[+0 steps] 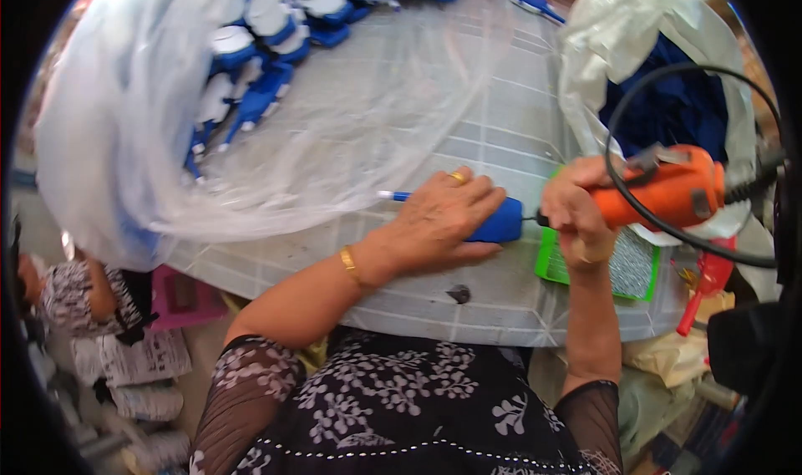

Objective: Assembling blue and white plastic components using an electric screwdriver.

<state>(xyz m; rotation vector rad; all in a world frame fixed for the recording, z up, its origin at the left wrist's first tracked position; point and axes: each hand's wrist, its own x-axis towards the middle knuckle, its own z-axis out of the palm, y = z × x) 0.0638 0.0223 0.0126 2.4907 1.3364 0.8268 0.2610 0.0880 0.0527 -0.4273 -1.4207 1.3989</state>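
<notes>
Head view: left hand (443,220) presses flat on a blue handle (497,223); right hand (576,212) grips an orange power tool (668,193); clear plastic bag (125,116) at ten o'clock.

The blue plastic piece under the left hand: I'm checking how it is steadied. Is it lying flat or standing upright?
Lying flat. The blue plastic piece lies lengthwise on the tiled table, pressed down by the left hand.

Black floral dress, gold bangle (348,264)
</notes>
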